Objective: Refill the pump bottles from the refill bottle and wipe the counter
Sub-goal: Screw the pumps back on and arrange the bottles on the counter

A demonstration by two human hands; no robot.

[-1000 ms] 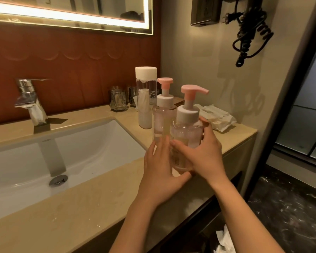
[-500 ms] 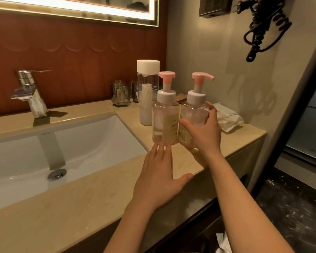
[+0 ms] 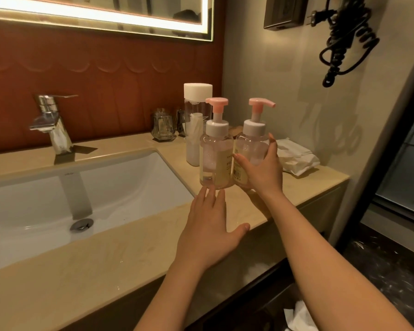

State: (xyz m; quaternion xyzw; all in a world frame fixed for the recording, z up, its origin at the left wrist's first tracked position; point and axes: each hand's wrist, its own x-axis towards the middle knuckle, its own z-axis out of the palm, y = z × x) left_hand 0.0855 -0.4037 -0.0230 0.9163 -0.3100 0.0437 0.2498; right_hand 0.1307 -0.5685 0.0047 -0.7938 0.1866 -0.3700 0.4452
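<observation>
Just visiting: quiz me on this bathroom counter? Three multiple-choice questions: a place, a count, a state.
1. Where is the white-capped bottle? A in the sink B behind the pump bottles C on the floor
2. How many pink-topped pump bottles? A one B two C four
3. The right hand is: A gripping a pump bottle B turning the tap C hanging idle
Answers: B, it stands on the counter behind them; B, two stand side by side; A, its fingers wrap the right pump bottle.
</observation>
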